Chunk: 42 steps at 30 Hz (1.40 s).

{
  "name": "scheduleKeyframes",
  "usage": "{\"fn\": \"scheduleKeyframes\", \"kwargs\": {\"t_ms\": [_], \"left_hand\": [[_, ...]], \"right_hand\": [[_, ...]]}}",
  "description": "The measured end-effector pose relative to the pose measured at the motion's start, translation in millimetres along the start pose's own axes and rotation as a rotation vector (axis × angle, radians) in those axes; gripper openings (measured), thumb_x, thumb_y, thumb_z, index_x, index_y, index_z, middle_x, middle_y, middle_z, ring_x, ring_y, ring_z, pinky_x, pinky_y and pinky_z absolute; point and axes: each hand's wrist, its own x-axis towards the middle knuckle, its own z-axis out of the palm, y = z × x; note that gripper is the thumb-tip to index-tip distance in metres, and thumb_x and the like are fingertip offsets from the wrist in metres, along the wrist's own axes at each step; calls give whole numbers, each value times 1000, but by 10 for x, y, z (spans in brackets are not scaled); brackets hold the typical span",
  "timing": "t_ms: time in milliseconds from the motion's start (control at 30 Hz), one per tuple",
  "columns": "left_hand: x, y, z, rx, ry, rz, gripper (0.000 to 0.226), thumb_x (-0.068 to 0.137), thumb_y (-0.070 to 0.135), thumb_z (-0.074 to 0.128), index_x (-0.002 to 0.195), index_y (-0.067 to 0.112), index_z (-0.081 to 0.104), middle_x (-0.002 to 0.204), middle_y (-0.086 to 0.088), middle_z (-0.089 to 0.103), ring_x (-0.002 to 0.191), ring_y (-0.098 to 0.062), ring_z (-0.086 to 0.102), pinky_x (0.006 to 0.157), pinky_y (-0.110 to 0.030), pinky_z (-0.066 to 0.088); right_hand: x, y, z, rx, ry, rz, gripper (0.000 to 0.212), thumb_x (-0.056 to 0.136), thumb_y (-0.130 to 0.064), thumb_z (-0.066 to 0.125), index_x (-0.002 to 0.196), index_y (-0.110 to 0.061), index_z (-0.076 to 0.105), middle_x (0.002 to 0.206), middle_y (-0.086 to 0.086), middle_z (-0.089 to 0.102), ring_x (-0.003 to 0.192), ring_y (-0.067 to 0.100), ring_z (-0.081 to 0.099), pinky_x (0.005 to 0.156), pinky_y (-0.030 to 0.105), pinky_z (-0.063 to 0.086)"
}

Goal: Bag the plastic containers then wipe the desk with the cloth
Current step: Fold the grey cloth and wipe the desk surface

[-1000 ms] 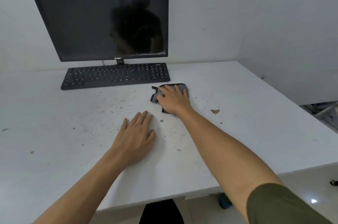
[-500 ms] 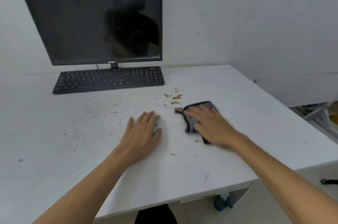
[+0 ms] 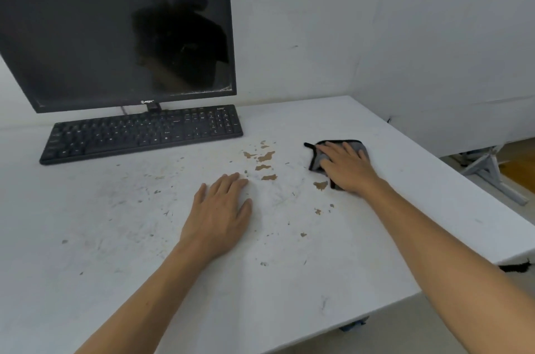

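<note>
From the head camera, the right hand (image 3: 348, 170) lies palm down on a grey cloth (image 3: 321, 157) with a dark border, its fingers (image 3: 330, 148) spread flat and pressing rather than curled around it. The cloth sits on the white tabletop (image 3: 376, 252), right of centre, near the far edge and well to the right of the keyboard (image 3: 142, 132). The left hand (image 3: 221, 213) rests flat on the tabletop nearer the middle, fingers open and holding nothing. Between the two hands lie brown patches (image 3: 265, 158), with smaller specks scattered across the surface. A dark monitor (image 3: 115, 26) stands behind the keyboard against the wall. No plastic containers are visible here.
</note>
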Motion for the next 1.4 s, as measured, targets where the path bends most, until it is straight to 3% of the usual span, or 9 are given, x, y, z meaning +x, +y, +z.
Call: {"fn": "scheduleKeyframes", "kwargs": {"t_ms": [233, 400, 700, 800, 967, 1067, 1167, 1267, 1400], "left_hand": [[31, 13, 10, -2, 15, -9, 54, 100, 46, 29, 151, 28, 31, 161, 11, 27, 149, -8, 21, 125, -43, 10], [61, -272, -164, -145, 89, -321, 67, 94, 45, 46, 152, 18, 28, 158, 0, 35, 144, -18, 34, 123, -46, 17], [-530, -1192, -681, 4, 100, -525, 43, 95, 35, 43, 134, 17, 46, 144, -3, 47, 134, -24, 43, 112, -48, 27], [-787, -1361, -761, -7, 120, -560, 46, 96, 28, 43, 140, 14, 41, 149, -5, 43, 137, -25, 40, 114, -50, 23], [-1140, -1673, -944, 7, 140, -553, 51, 98, 24, 41, 148, 15, 35, 155, -4, 38, 144, -25, 33, 120, -49, 16], [-1334, -1893, -1019, -1, 153, -540, 51, 98, 24, 41, 148, 15, 35, 157, -2, 38, 145, -22, 32, 120, -44, 19], [-1450, -2021, -998, 5, 165, -477, 50, 99, 24, 43, 148, 15, 37, 157, -3, 39, 146, -20, 33, 120, -41, 20], [-1458, -2028, -983, -27, 182, -454, 51, 99, 23, 42, 148, 13, 35, 154, -6, 41, 145, -22, 34, 122, -42, 19], [-1454, -2002, -989, -89, 214, -467, 53, 99, 23, 38, 151, 14, 31, 154, -6, 40, 146, -19, 32, 123, -41, 16]], "right_hand": [[494, -1227, 260, 68, -20, -239, 58, 98, -40, 22, 156, -39, 24, 167, -11, 17, 154, 23, 6, 123, 54, -2], [411, -1835, 455, 51, -26, -388, 56, 99, -40, 19, 154, -37, 27, 165, -9, 21, 153, 23, 9, 122, 56, 0], [-153, -3113, 776, 48, -110, -635, 57, 98, -37, 24, 155, -36, 29, 166, -10, 19, 154, 21, 6, 123, 52, -3], [-377, -3248, 826, 27, -145, -714, 58, 98, -37, 25, 156, -37, 27, 167, -12, 17, 155, 20, 5, 124, 50, -3], [-858, -2839, 796, 9, -205, -912, 60, 94, -34, 31, 154, -43, 26, 166, -17, 18, 154, 12, 4, 123, 43, -6], [-909, -2474, 644, 25, -176, -847, 58, 95, -30, 38, 151, -43, 32, 163, -19, 23, 151, 5, 9, 122, 41, -3], [-636, -2444, 614, 26, -78, -618, 55, 98, -35, 27, 153, -41, 30, 163, -17, 23, 151, 8, 12, 125, 49, 8], [-365, -2891, 776, -4, -104, -469, 55, 101, -40, 21, 156, -42, 21, 167, -14, 13, 155, 18, 2, 124, 51, 0], [-440, -3728, 1000, 7, -113, -550, 58, 99, -43, 19, 157, -40, 20, 168, -12, 11, 155, 23, 1, 123, 52, -4]]}}
